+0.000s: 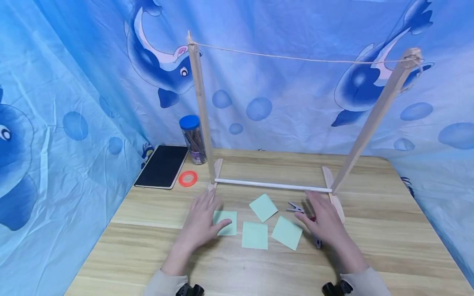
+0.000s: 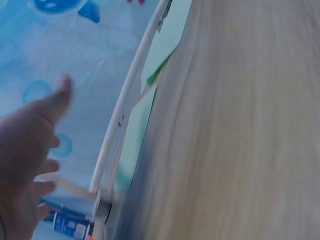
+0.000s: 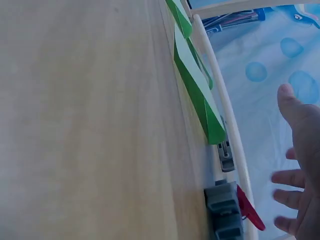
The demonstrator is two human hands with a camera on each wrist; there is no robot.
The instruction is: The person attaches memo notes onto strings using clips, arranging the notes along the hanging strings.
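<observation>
My left hand (image 1: 201,223) hovers with spread fingers over the left foot of a wooden stand (image 1: 201,94), its thumb above a green sticky note (image 1: 228,224). In the left wrist view the same hand (image 2: 25,160) holds nothing. Over the clothespins at the right is my right hand (image 1: 326,220), fingers extended and thumb apart; the right wrist view shows this hand (image 3: 302,165) free of any object. A grey clothespin (image 1: 295,207) lies beside its thumb. A red clothespin (image 3: 250,207) is partly hidden under it in the head view. Several more green notes (image 1: 254,235) lie between the hands.
A string (image 1: 274,55) spans the two posts, and a white rod (image 1: 274,185) joins them low down. Back left are a tablet (image 1: 161,166), a roll of orange tape (image 1: 187,178) and a blue-lidded jar (image 1: 194,139). A dolphin-print curtain (image 1: 281,94) hangs behind the table (image 1: 259,273).
</observation>
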